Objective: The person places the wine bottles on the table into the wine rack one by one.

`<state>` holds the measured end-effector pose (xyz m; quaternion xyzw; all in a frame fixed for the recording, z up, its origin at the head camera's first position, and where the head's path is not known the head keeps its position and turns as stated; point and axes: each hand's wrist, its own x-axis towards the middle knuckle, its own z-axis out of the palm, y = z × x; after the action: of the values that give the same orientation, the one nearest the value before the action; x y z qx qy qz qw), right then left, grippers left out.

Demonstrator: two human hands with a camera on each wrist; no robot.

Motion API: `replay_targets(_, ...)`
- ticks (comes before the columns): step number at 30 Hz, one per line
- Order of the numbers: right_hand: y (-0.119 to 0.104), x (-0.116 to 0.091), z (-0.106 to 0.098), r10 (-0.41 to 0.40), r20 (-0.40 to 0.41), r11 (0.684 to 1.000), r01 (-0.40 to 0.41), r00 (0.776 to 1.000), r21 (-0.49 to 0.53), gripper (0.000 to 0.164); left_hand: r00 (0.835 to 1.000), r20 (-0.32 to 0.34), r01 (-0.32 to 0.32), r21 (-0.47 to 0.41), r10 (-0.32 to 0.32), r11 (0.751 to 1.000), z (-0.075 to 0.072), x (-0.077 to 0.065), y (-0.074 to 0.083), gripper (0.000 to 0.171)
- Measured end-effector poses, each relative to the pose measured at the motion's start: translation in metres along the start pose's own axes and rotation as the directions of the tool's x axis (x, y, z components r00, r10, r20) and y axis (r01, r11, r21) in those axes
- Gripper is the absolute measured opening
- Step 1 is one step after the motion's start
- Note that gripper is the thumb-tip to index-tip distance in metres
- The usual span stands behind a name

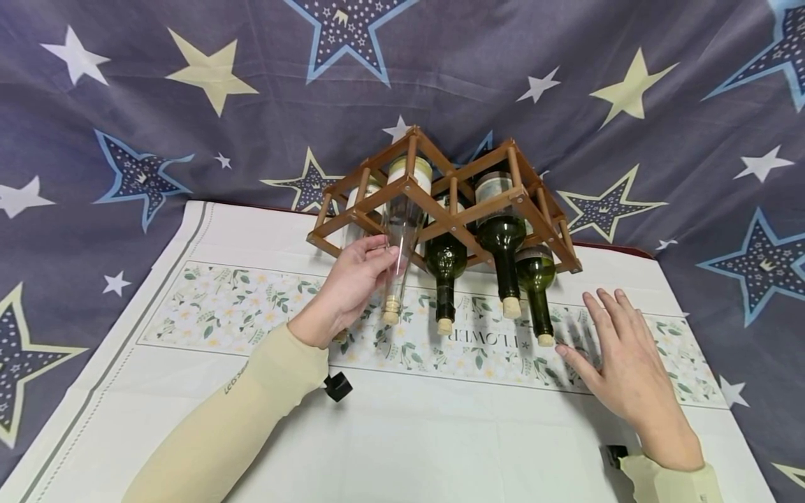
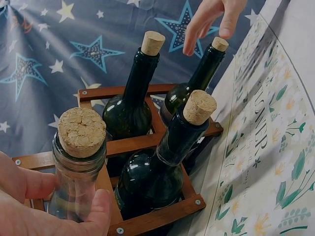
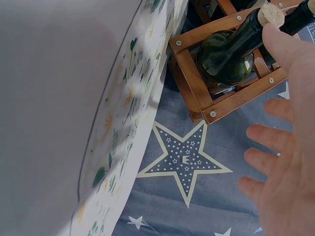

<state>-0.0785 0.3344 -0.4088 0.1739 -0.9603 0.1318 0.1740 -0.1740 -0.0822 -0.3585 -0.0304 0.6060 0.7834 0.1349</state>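
Observation:
A brown wooden wine rack point(image 1: 434, 209) stands at the far side of the table, with corked bottles lying in it, necks toward me. My left hand point(image 1: 352, 283) holds a clear glass bottle point(image 1: 402, 227) in the rack's upper left slot, thumb and fingers on either side of its neck in the left wrist view. Another clear bottle point(image 1: 370, 192) lies lower left, partly behind that hand. Green bottles point(image 1: 503, 234) fill slots at the middle and right. My right hand point(image 1: 629, 363) is spread beside the lower right green bottle point(image 1: 536, 272), touching nothing visible.
A white tablecloth point(image 1: 440, 440) with a flowered band point(image 1: 233, 307) covers the table. Directly behind the rack hangs a dark star-print curtain point(image 1: 264, 140). Small black devices point(image 1: 338, 386) sit at both wrists.

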Motion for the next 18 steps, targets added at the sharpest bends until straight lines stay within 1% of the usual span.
replay_targets(6, 0.000, 0.000, -0.001, -0.002, 0.000, 1.000, 0.002, 1.000, 0.002, 0.093, 1.000, 0.016, -0.007, -0.005, 0.007, 1.000, 0.000, -0.002, 0.000, 0.054)
replay_targets(10, 0.000, 0.001, -0.002, -0.003, 0.001, 1.000, 0.003, 1.000, 0.001, 0.094, 1.000, 0.024, -0.006, 0.007, 0.005, 1.000, -0.001, -0.005, 0.000, 0.057)
replay_targets(14, -0.001, 0.002, -0.002, -0.002, 0.002, 1.000, 0.002, 1.000, 0.000, 0.094, 1.000, 0.028, -0.009, 0.046, 0.008, 0.999, -0.004, -0.008, -0.001, 0.061)
replay_targets(18, 0.000, 0.003, -0.004, -0.004, 0.000, 1.000, 0.004, 1.000, 0.002, 0.095, 0.999, 0.029, -0.033, 0.101, 0.030, 0.994, -0.006, -0.012, 0.000, 0.062)
